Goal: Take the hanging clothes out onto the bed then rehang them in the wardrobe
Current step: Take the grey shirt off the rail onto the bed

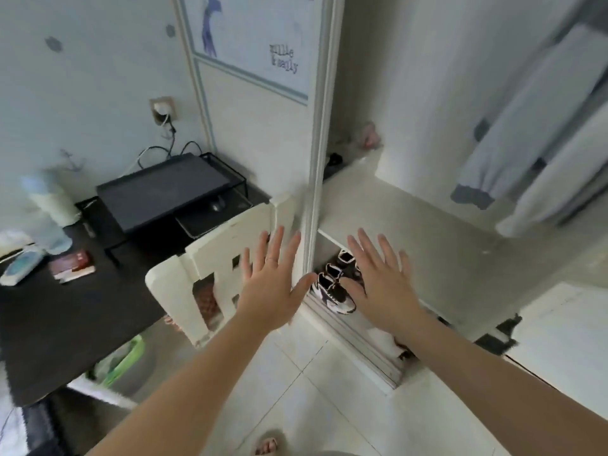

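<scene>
Pale blue and white hanging clothes (539, 133) droop inside the open white wardrobe (411, 218) at the upper right, one sleeve with a darker blue cuff. My left hand (271, 284) and my right hand (381, 281) are stretched forward side by side, palms down, fingers spread and straight, holding nothing. They hover in front of the wardrobe's door edge (317, 159), well below and left of the clothes. The bed is out of view.
A white chair back (214, 258) stands just left of my left hand. A dark desk (65, 311) holds a black monitor stand (164, 189), bottles and small items. Sneakers (332, 287) sit on the wardrobe's low shelf. The floor is pale tile.
</scene>
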A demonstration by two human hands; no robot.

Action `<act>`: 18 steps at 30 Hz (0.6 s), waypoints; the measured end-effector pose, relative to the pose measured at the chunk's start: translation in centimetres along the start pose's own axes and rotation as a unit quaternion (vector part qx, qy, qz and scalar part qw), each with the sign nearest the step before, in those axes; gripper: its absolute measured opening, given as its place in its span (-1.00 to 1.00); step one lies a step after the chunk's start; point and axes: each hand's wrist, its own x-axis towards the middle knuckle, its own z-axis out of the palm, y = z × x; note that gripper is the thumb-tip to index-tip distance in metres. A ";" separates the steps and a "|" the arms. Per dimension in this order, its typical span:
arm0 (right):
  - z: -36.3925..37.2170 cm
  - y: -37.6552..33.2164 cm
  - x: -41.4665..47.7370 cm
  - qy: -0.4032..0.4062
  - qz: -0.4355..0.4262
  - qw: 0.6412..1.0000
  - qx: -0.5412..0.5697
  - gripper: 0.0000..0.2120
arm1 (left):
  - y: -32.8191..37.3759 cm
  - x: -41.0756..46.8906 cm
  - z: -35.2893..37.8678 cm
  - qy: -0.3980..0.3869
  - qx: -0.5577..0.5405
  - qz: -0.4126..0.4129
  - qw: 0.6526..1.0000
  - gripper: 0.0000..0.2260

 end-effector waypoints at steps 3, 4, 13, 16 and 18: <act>-3.0 1.4 2.9 0.045 0.055 0.997 -0.028 -0.34 | 0.5 7.3 -1.2 0.004 0.006 0.077 0.997 -0.33; -4.0 1.8 3.8 0.057 0.070 0.995 -0.037 -0.34 | 0.9 9.7 -1.6 0.012 0.005 0.104 0.994 -0.33; -16.1 6.7 10.2 0.163 0.130 0.969 -0.133 -0.35 | 9.5 27.5 -6.9 0.105 -0.026 0.272 0.956 -0.35; -20.7 8.2 12.0 0.205 0.122 0.954 -0.180 -0.35 | 13.4 32.4 -9.5 0.139 -0.036 0.310 0.940 -0.35; -23.9 9.4 13.2 0.233 0.121 0.943 -0.203 -0.34 | 16.0 35.2 -11.4 0.160 -0.038 0.333 0.928 -0.35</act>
